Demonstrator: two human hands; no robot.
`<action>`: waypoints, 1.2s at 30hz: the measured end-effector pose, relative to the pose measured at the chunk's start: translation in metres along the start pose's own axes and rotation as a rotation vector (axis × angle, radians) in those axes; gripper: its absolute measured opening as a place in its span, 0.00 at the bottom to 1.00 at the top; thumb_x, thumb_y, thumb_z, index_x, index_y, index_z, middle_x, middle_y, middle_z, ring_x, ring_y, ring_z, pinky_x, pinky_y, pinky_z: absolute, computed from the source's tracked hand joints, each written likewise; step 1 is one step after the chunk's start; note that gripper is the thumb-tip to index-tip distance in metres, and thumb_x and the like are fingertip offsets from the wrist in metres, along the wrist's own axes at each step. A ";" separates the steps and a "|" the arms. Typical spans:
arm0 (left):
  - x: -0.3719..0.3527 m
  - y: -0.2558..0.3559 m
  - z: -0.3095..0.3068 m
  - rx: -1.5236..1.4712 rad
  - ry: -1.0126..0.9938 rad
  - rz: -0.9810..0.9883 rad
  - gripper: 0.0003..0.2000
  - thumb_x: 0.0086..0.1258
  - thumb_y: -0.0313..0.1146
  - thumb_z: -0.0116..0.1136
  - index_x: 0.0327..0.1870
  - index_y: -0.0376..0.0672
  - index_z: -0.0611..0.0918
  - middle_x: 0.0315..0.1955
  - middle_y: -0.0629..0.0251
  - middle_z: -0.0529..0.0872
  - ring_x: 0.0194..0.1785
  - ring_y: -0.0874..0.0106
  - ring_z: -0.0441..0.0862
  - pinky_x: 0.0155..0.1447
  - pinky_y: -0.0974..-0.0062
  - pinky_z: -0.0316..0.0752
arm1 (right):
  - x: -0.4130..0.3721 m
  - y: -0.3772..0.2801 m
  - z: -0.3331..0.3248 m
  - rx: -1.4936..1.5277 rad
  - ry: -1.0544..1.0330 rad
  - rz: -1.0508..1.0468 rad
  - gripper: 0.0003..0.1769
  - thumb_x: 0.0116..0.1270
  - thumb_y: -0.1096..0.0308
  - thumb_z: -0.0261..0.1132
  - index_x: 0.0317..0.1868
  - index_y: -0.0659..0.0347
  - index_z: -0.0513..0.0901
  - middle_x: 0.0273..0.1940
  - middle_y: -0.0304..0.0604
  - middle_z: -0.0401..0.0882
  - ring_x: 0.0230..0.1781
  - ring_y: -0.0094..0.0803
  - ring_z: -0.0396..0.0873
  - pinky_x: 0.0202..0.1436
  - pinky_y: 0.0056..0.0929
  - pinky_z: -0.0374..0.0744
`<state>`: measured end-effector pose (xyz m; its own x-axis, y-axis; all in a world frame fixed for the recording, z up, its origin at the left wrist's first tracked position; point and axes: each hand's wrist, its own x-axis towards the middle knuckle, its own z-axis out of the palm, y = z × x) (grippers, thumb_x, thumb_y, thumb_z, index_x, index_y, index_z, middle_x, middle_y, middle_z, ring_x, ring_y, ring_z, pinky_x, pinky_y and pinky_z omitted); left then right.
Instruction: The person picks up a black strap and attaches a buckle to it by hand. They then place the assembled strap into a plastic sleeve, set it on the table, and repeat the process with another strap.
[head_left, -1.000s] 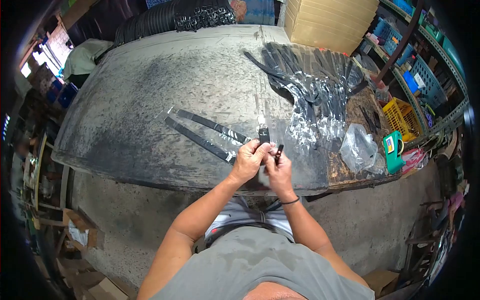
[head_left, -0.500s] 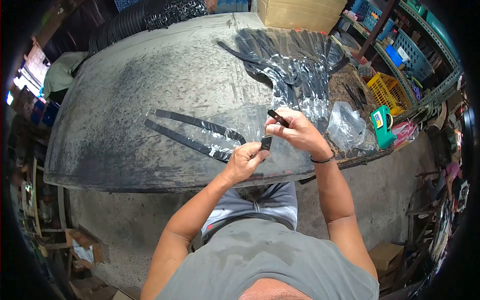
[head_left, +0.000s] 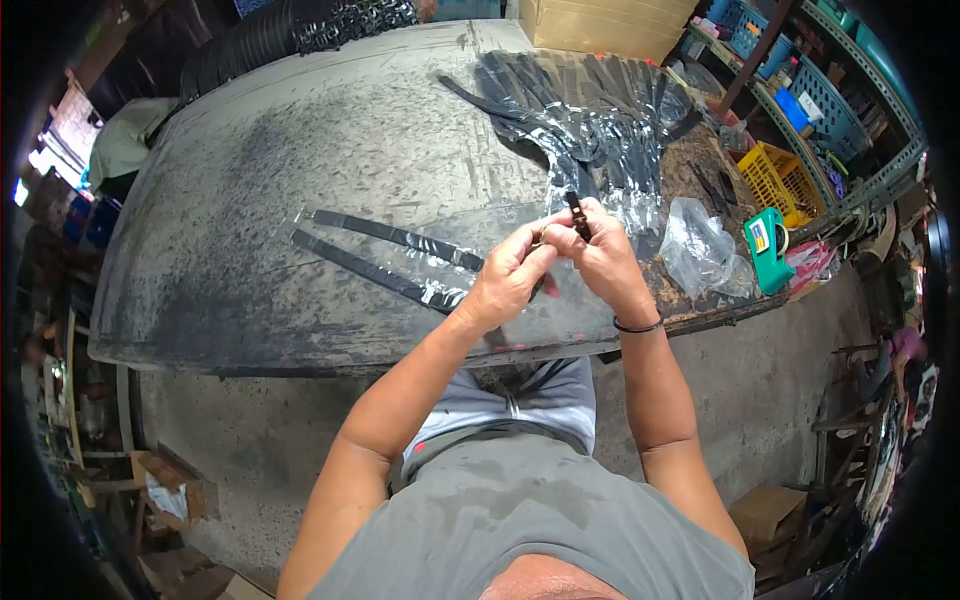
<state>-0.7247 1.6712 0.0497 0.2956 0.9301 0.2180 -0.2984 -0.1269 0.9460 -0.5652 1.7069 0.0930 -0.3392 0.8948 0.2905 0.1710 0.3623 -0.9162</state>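
Two grips, left hand [head_left: 508,278] and right hand [head_left: 603,262], pinch black strap [head_left: 576,214] near table [head_left: 300,352] edge.

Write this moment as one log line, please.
left hand: pinching black strap | right hand: pinching same strap | below: worn table | nearby: two bagged strips

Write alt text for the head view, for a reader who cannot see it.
The person's left hand and right hand meet over a worn grey table, pinching a small dark piece between them. Two bagged black strips lie left of the hands; a pile of bagged strips lies beyond.
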 end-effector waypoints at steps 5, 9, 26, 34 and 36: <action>-0.010 -0.021 0.006 0.053 0.018 -0.101 0.13 0.77 0.36 0.45 0.53 0.36 0.75 0.34 0.63 0.83 0.25 0.80 0.75 0.31 0.82 0.73 | -0.010 0.002 -0.004 0.092 0.024 0.056 0.08 0.66 0.68 0.64 0.33 0.66 0.80 0.33 0.37 0.74 0.28 0.22 0.75 0.32 0.21 0.74; -0.012 -0.019 0.007 0.009 0.051 -0.130 0.13 0.77 0.34 0.44 0.53 0.36 0.75 0.35 0.63 0.84 0.23 0.82 0.73 0.28 0.84 0.71 | -0.016 0.024 -0.001 0.134 0.070 0.191 0.15 0.74 0.59 0.56 0.44 0.63 0.80 0.39 0.39 0.78 0.34 0.22 0.76 0.38 0.23 0.75; -0.018 0.000 0.010 0.008 0.046 -0.303 0.10 0.67 0.26 0.46 0.46 0.35 0.78 0.28 0.62 0.85 0.15 0.82 0.71 0.17 0.85 0.65 | -0.009 0.021 0.007 0.042 -0.375 -0.223 0.30 0.76 0.46 0.42 0.57 0.61 0.79 0.67 0.52 0.64 0.68 0.43 0.62 0.68 0.41 0.64; -0.022 -0.005 0.002 0.025 0.027 -0.325 0.09 0.72 0.30 0.48 0.47 0.39 0.78 0.30 0.66 0.85 0.15 0.84 0.70 0.17 0.87 0.65 | -0.019 0.009 0.006 -0.278 -0.050 -0.386 0.17 0.57 0.64 0.71 0.47 0.59 0.83 0.52 0.49 0.75 0.58 0.42 0.72 0.59 0.38 0.72; -0.023 -0.011 -0.002 -0.004 0.026 -0.322 0.11 0.73 0.31 0.48 0.52 0.39 0.75 0.32 0.64 0.85 0.16 0.85 0.70 0.18 0.87 0.66 | -0.023 0.024 -0.004 -0.242 0.032 -0.422 0.10 0.57 0.69 0.70 0.39 0.61 0.84 0.41 0.45 0.78 0.48 0.38 0.77 0.48 0.34 0.76</action>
<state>-0.7301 1.6517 0.0336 0.3519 0.9309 -0.0982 -0.1970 0.1762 0.9644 -0.5497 1.6959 0.0655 -0.3975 0.6626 0.6348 0.2358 0.7423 -0.6272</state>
